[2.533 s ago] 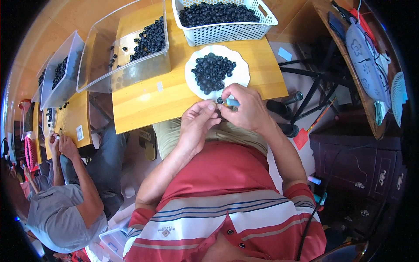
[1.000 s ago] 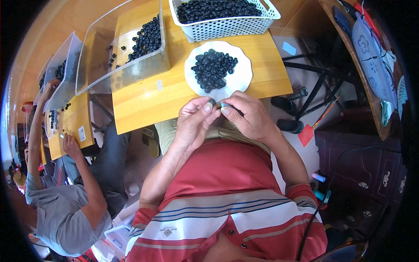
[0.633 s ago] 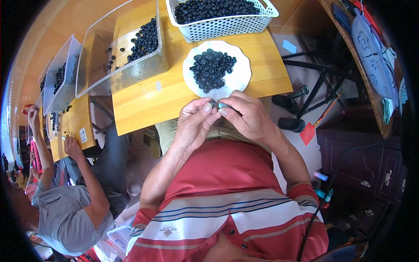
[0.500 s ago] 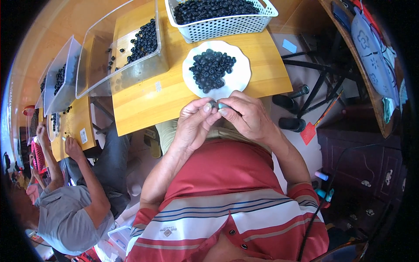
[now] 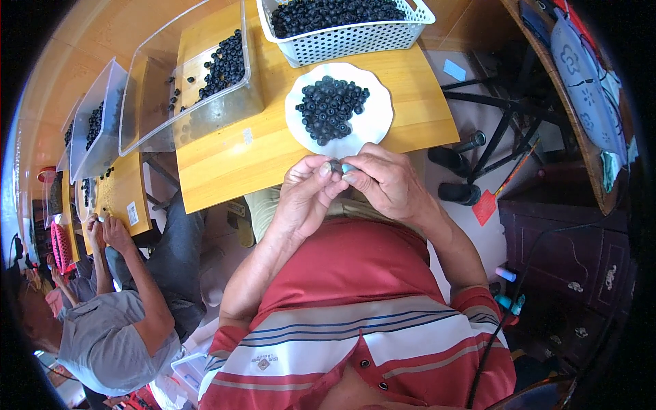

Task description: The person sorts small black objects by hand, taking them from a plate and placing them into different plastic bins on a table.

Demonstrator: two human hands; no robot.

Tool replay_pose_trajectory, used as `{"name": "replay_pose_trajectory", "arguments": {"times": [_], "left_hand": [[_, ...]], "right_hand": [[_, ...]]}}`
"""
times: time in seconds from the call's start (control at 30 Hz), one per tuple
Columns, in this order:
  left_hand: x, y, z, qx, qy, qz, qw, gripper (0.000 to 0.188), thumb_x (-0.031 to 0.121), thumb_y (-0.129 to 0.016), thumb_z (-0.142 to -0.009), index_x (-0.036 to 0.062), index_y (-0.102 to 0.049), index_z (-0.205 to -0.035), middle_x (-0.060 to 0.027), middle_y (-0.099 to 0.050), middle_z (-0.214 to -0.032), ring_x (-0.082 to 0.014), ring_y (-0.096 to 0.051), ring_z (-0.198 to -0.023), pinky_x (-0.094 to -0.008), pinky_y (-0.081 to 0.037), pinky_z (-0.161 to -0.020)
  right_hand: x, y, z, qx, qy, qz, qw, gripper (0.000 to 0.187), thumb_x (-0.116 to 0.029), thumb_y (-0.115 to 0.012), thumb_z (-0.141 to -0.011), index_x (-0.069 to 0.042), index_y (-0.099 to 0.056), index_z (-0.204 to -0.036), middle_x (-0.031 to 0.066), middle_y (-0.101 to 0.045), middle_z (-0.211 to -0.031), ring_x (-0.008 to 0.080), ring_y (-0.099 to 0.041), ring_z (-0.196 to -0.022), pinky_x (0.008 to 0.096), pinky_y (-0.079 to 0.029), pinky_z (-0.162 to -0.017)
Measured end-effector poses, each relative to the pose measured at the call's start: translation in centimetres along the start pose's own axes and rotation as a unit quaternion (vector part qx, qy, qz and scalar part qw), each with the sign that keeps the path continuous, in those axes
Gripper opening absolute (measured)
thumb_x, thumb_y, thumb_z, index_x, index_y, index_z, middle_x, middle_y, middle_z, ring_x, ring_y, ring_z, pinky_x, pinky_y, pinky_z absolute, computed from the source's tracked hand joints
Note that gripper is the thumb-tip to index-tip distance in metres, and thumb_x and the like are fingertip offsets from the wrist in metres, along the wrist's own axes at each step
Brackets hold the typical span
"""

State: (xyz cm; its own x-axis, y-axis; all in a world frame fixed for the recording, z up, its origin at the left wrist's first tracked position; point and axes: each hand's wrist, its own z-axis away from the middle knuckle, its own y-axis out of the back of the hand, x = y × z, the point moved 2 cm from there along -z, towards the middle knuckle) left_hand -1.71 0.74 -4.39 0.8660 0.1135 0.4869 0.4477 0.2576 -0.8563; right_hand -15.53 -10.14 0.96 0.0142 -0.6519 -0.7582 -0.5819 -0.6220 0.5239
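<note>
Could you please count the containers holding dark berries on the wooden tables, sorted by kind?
White plate: 1
White perforated basket: 1
Clear plastic bins: 2
Total: 4

Two hands of the wearer, left hand (image 5: 301,198) and right hand (image 5: 386,181), meeting at one small dark berry (image 5: 335,166). One white plate (image 5: 372,126) heaped with dark berries (image 5: 330,109), too many to count. One white perforated basket (image 5: 355,42) full of the same. Two clear plastic bins: nearer bin (image 5: 205,116), farther bin (image 5: 92,130). Two wooden tabletops: near table (image 5: 273,150), far table (image 5: 126,198). One co-worker in a grey shirt (image 5: 102,342) at left. One red slip (image 5: 484,207) on the floor.
</note>
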Motion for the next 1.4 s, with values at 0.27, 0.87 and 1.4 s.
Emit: {"name": "replay_pose_trajectory", "arguments": {"times": [0.27, 0.87, 1.4], "left_hand": [[0.3, 0.5, 0.3, -0.018, -0.006, 0.013, 1.000, 0.013, 0.008, -0.065, -0.094, 0.0021, -0.066, -0.105, -0.0081, -0.068, -0.095, -0.0138, -0.067, -0.084, -0.0302, -0.061, -0.081], [0.5, 0.0, 0.5, -0.020, -0.020, 0.037, 0.999, 0.015, 0.010, -0.063, -0.095, 0.0036, -0.066, -0.109, -0.0059, -0.068, -0.099, -0.0122, -0.065, -0.090, -0.0330, -0.058, -0.089], [0.4, 0.0, 0.8, -0.031, -0.010, 0.031, 0.999, 0.015, 0.009, -0.063, -0.095, 0.0037, -0.066, -0.109, -0.0069, -0.068, -0.098, -0.0129, -0.067, -0.087, -0.0321, -0.060, -0.085]], "right_hand": [[0.3, -0.9, -0.2, 0.022, -0.020, -0.012, 0.999, 0.019, -0.015, -0.065, -0.090, 0.001, -0.067, -0.100, 0.0146, -0.060, -0.082, 0.0332, -0.062, -0.073, 0.0397, -0.048, -0.063], [-0.3, -0.8, -0.4, 0.023, 0.027, 0.020, 0.999, 0.025, -0.017, -0.069, -0.087, 0.001, -0.067, -0.105, 0.0127, -0.061, -0.084, 0.0304, -0.063, -0.073, 0.0370, -0.050, -0.063], [-0.4, -0.5, -0.4, 0.027, 0.028, 0.032, 0.999, 0.025, -0.017, -0.069, -0.088, 0.002, -0.067, -0.103, 0.0120, -0.060, -0.083, 0.0297, -0.063, -0.072, 0.0368, -0.050, -0.061]]}}
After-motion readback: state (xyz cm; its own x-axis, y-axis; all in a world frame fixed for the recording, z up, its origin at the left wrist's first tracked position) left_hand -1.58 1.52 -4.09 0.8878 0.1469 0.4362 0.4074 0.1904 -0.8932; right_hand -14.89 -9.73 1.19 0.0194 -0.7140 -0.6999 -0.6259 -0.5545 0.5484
